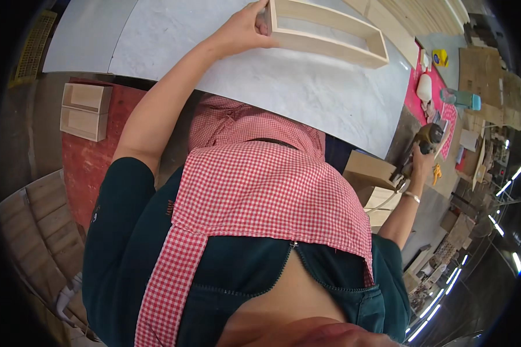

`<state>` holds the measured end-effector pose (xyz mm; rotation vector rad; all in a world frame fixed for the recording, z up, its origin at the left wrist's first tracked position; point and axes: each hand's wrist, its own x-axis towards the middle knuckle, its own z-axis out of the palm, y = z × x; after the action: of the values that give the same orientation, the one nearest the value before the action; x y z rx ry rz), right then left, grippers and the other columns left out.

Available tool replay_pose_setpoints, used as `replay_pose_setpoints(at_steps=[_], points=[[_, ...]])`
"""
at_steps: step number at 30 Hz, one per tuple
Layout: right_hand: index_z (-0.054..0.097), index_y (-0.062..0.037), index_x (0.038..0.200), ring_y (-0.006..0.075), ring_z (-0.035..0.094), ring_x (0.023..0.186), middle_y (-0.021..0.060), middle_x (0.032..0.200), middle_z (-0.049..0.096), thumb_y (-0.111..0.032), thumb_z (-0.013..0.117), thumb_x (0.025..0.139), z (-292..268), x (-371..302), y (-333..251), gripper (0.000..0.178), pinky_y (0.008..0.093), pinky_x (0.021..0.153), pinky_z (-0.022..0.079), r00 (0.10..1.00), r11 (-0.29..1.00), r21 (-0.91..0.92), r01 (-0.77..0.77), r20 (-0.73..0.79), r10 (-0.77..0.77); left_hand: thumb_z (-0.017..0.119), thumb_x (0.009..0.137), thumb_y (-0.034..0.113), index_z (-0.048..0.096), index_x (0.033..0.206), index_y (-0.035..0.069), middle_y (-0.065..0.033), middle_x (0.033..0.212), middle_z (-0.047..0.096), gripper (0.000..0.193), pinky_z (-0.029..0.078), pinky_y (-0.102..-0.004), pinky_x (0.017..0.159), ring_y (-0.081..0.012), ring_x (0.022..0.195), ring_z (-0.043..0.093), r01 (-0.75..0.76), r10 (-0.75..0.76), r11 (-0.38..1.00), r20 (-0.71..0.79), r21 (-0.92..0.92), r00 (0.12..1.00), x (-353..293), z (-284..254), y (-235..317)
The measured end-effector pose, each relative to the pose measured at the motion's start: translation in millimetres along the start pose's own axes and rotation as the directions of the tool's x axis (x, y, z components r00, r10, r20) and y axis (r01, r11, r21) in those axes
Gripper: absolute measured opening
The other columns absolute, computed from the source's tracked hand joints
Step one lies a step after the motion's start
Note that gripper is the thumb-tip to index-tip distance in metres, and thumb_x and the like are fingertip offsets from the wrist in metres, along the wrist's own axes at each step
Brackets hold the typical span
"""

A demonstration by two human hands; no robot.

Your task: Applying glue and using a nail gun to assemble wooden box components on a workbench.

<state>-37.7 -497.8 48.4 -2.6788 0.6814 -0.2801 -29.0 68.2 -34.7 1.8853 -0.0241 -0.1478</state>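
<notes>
My left hand is closed round the left end of a long, pale wooden box frame, thumb against its near side. The frame has low walls, and the pale tabletop shows through its middle. It rests on the white-grey worktable. Off to the right, past the table's edge, my right hand is wrapped round the grip of a dark air nail gun. A light hose trails below it toward my body.
A small two-compartment wooden box sits on a red surface at the left. Wooden strips lie at the far right. Beside them are a white bottle, a teal bottle, a yellow packet and cardboard.
</notes>
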Motion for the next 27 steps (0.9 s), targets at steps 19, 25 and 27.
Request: replay_pose_setpoints(at_steps=[19, 25, 27], points=[[0.058, 0.0028, 0.127, 0.0266, 0.071, 0.103, 0.0184, 0.118, 0.070, -0.005, 0.080, 0.084, 29.7, -223.9, -215.4, 0.049, 0.0321, 0.084, 0.059, 0.811, 0.851, 0.525, -0.020, 0.506, -0.293, 0.084, 0.071, 0.010, 0.062, 0.127, -0.004, -0.0170, 0.106, 0.071, 0.062, 0.054, -0.0293, 0.086, -0.0228, 0.096, 0.068, 0.173, -0.237, 0.932, -0.174, -0.320, 0.956, -31.6, 42.3, 47.1], [0.057, 0.0033, 0.127, 0.0291, 0.071, 0.105, 0.0189, 0.117, 0.069, -0.005, 0.079, 0.085, 31.7, -221.2, -225.8, 0.048, 0.0339, 0.084, 0.061, 0.776, 0.812, 0.582, -0.031, 0.527, -0.348, 0.083, 0.071, 0.010, 0.062, 0.127, -0.004, -0.0175, 0.105, 0.071, 0.062, 0.055, -0.0298, 0.084, -0.0226, 0.093, 0.069, 0.125, -0.197, 0.933, -0.187, -0.336, 0.962, -29.8, 44.4, 41.0], [0.057, 0.0035, 0.127, 0.0295, 0.071, 0.104, 0.0188, 0.117, 0.069, -0.004, 0.079, 0.085, 33.3, -220.8, -227.5, 0.048, 0.0343, 0.084, 0.061, 0.775, 0.792, 0.610, 0.030, 0.486, -0.404, 0.083, 0.071, 0.010, 0.062, 0.127, -0.004, -0.0175, 0.104, 0.071, 0.061, 0.055, -0.0298, 0.082, -0.0223, 0.092, 0.069, 0.135, -0.202, 0.936, -0.181, -0.326, 0.962, -30.2, 43.3, 43.9]])
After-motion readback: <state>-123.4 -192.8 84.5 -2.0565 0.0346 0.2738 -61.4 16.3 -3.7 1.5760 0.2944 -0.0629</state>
